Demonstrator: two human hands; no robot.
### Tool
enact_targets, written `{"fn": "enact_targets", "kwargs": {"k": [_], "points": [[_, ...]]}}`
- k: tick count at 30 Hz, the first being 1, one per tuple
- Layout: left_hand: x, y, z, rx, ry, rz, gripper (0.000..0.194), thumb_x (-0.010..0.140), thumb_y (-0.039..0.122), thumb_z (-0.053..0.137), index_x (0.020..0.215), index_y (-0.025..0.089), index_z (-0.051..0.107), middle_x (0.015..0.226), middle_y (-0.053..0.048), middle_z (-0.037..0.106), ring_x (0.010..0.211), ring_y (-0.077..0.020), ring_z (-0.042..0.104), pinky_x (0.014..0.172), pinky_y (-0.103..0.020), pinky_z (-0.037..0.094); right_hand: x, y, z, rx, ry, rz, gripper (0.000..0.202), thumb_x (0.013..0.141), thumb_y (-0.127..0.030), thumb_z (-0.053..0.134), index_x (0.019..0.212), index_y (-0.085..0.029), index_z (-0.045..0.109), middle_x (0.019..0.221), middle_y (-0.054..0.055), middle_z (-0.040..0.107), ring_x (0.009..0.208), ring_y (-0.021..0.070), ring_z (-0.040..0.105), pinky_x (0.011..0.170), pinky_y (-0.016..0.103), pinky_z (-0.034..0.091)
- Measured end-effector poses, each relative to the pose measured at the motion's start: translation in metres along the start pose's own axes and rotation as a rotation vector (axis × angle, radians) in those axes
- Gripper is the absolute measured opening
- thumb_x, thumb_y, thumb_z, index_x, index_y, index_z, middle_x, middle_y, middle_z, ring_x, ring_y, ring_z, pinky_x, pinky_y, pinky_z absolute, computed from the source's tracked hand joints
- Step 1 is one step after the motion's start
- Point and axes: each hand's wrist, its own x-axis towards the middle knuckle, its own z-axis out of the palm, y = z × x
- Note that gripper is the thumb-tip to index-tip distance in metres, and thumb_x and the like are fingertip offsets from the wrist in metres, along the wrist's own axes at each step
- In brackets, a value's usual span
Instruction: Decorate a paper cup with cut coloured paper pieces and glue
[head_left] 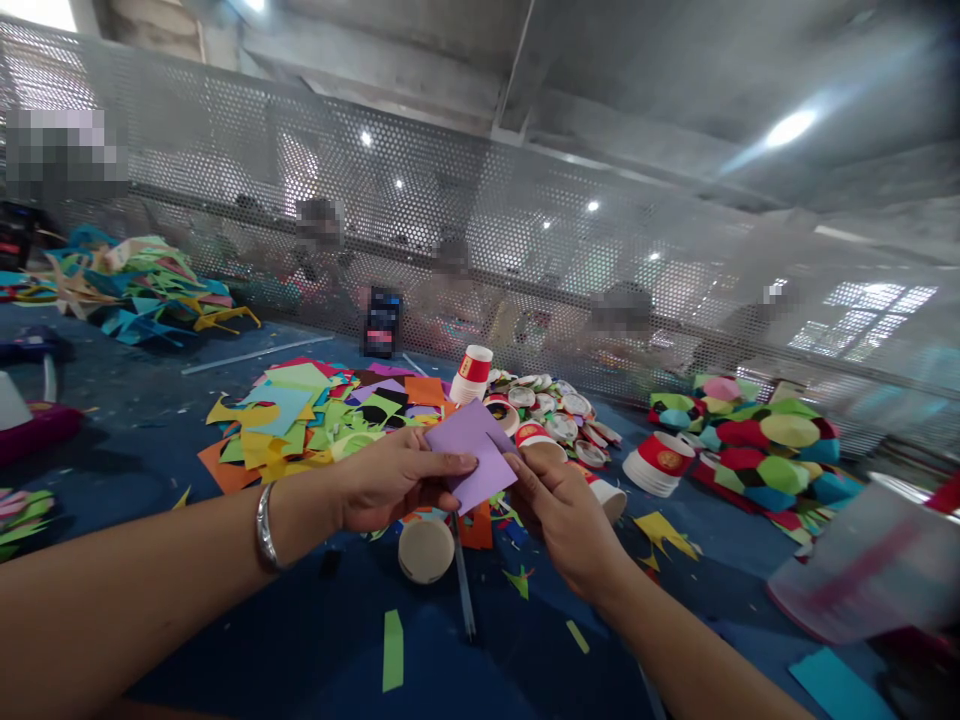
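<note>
My left hand (pixel 397 475) pinches a purple sheet of paper (pixel 469 450) between thumb and fingers, over the middle of the table. A cut or fold line runs in from the sheet's right side. At that edge my right hand (pixel 559 505) is closed, its thumb and forefinger gripping the paper; its other fingers are curled and partly hidden. Below the sheet lies a round pale disc-like piece, perhaps a cup seen from its base (pixel 426 549). A clear thin strip (pixel 465 585) points towards me beside it.
Coloured paper pieces (pixel 285 400) are heaped behind my left hand. Red-and-white paper cups (pixel 660 462) and small round pieces (pixel 555 400) lie behind the right. A translucent bucket (pixel 862 560) stands far right. A phone (pixel 382 322) leans against a perforated metal screen (pixel 450 200).
</note>
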Motion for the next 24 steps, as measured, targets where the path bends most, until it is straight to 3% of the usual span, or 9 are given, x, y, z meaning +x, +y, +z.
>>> {"fn": "enact_targets", "kwargs": {"k": [10,24], "points": [[-0.0024,-0.002,-0.0024,0.032,-0.072,-0.078,0.019,0.083,0.027,0.076,0.088,0.009,0.077,0.073,-0.011,0.076,0.05,-0.0056,0.062,0.051,-0.014,0.044,-0.0014,-0.0003,-0.0007,0.014,-0.025,-0.013,0.039,0.092,-0.058,0.061,0.077,-0.023,0.051,0.057,-0.01,0.026,0.047,0.0094,0.017,0.041,0.025,0.011],[-0.0037,-0.0008,-0.0065,0.054,-0.163,-0.125,0.024,0.073,0.032,0.084,0.084,0.011,0.077,0.077,-0.008,0.075,0.06,-0.011,0.067,0.055,-0.019,0.049,-0.0038,-0.0033,-0.0006,0.061,-0.047,-0.019,0.034,0.088,-0.052,0.07,0.077,-0.023,0.054,0.06,-0.009,0.03,0.048,0.0084,0.017,0.042,0.025,0.013]]}}
